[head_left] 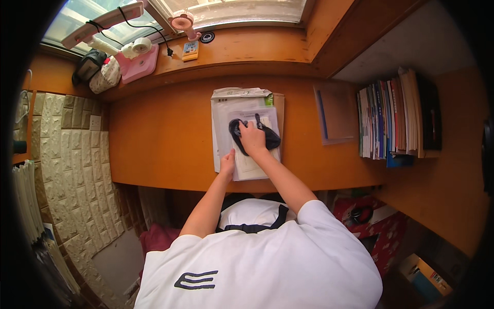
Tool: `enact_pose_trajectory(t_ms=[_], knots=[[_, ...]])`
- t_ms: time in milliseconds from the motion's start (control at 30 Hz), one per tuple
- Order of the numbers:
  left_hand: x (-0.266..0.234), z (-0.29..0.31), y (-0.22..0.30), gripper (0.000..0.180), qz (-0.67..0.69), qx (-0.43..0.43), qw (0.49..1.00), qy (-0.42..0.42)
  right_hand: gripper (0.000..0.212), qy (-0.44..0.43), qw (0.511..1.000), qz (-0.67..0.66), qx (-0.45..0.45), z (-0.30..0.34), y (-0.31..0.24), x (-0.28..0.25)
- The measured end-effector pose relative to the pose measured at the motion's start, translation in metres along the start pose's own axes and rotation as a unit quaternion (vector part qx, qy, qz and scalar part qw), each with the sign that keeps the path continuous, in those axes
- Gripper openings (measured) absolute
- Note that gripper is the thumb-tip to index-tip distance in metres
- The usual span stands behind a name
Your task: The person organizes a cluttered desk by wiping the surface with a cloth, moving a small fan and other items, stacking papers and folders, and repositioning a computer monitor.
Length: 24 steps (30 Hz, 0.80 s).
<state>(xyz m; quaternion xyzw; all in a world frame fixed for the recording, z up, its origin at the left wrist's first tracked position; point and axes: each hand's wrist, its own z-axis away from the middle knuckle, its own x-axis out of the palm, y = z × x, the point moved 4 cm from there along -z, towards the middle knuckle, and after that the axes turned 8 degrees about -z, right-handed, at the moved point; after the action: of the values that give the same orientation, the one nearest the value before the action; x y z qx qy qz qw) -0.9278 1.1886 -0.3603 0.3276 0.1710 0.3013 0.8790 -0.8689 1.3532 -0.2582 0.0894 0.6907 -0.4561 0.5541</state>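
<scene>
A stack of papers (223, 105) and clear plastic folders lies on the wooden desk in front of me. On the top clear folder (250, 171) rests a crumpled black cloth (271, 138), soft and slightly shiny. My right hand (252, 138) presses down on this cloth with its fingers curled into it; the fingertips are partly hidden in the folds. At the folder's left edge, my left hand (227, 162) grips the border, thumb on top. Pale sheets show through the folder beneath the cloth.
To the right, another clear folder (334, 116) with a blue strip lies beside a row of upright books (386, 118). Along the window ledge stand a pink fan (184, 23), a yellow box (190, 51), a pink lamp base (140, 67) and pouches (105, 75).
</scene>
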Motion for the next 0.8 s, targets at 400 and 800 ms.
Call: enact_pose_trajectory(t_ms=[400, 800], knots=[[0.002, 0.001, 0.005, 0.04, -0.053, 0.063, 0.996, 0.022, 0.043, -0.013, 1.0, 0.01, 0.003, 0.05, -0.014, 0.01], [0.006, 0.0, 0.005, 0.048, -0.03, 0.025, 0.999, 0.018, 0.04, -0.026, 1.0, 0.001, 0.016, 0.13, 0.032, -0.037]])
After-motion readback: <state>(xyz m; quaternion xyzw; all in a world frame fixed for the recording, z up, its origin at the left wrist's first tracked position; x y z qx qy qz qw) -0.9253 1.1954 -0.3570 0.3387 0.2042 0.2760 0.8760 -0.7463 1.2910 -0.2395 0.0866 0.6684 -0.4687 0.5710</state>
